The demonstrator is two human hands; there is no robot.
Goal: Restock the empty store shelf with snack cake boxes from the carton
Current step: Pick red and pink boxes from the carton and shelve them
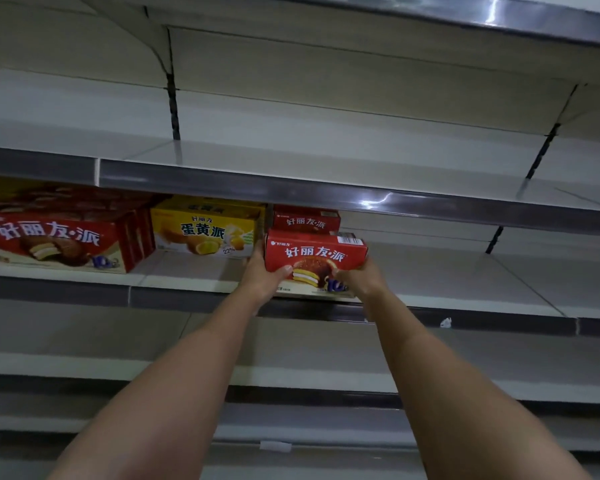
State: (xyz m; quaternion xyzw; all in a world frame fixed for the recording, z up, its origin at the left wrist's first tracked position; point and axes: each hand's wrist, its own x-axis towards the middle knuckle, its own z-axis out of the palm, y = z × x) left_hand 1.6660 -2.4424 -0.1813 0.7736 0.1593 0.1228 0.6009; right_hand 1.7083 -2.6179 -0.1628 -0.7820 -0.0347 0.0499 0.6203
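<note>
— What do we hold here?
— A red box (315, 259) of glossy printed cardboard, like the yellow box (205, 228) beside it.
— And the shelf (465, 271)?
— We see smooth, matt painted metal; its edge strip (291, 192) is shiny plastic catching glare.

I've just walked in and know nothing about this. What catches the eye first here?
First, the red snack cake box at the middle shelf's front edge, gripped by the left hand and right hand. Left of it sit a yellow box and larger red boxes. The upper shelf looks bare.
</note>
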